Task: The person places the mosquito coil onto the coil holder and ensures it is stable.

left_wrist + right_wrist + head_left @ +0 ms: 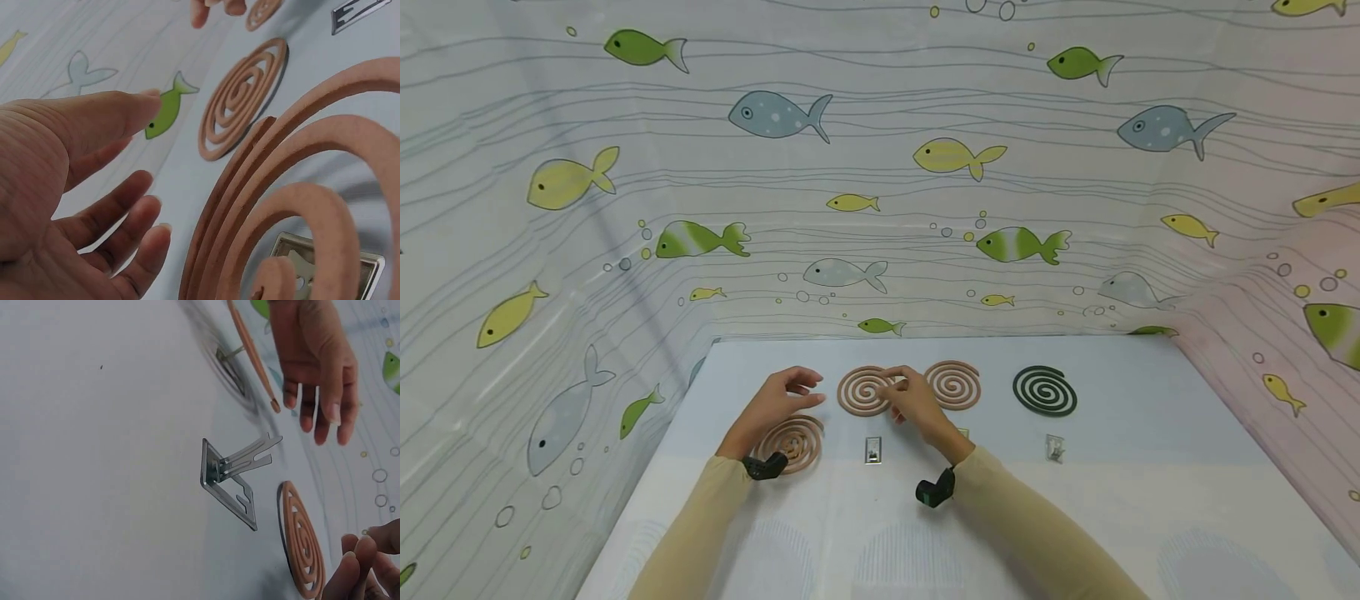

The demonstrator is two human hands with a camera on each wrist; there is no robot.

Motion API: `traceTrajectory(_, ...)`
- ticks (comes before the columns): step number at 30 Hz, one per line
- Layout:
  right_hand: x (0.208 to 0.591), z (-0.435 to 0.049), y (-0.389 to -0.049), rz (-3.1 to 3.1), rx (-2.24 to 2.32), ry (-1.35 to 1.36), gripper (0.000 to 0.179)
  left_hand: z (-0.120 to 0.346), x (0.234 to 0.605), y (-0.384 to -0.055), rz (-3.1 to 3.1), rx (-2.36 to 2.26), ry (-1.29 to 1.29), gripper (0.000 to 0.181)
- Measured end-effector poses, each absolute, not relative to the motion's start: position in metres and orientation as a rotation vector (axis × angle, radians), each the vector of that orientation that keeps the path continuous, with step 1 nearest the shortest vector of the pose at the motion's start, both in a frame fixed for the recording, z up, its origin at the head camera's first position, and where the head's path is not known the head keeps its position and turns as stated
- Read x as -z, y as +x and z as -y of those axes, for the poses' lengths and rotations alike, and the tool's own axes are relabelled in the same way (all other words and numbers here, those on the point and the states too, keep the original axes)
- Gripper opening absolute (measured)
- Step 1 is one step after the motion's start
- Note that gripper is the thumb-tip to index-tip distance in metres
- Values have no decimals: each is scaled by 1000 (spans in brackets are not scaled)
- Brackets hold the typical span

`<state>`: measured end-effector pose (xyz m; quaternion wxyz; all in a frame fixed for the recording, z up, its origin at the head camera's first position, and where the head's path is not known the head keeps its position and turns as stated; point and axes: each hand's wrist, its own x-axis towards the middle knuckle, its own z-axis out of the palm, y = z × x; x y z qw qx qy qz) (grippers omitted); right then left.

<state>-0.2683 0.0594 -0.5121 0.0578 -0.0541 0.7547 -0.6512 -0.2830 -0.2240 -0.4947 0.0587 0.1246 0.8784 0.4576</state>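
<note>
My left hand (782, 396) hovers behind the leftmost brown mosquito coil (808, 454), its fingers loosely bent and holding nothing. That coil sits raised on a metal stand (373, 275), seen through the coil's rings in the left wrist view. My right hand (917, 404) is over the right edge of the second brown mosquito coil (853, 400), which lies flat on the table. Its fingers are loosely bent, fingertips (365, 547) right by that coil's edge in the right wrist view. Nearer me stands a small metal coil stand (228, 481), prongs bent upward.
A third brown coil (953, 385) lies beyond my right hand. Farther right are a dark green coil (1045, 392) and another metal stand (1055, 448). My right wrist partly hides one more stand (963, 432). A fish-patterned sheet (895, 242) encloses the white table (1150, 417).
</note>
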Motion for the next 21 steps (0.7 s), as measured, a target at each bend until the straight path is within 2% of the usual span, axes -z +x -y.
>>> traceTrajectory(21,521,-57,-275,-2355,1923,28,51,204,503,-300,-2603,-1416,290,41)
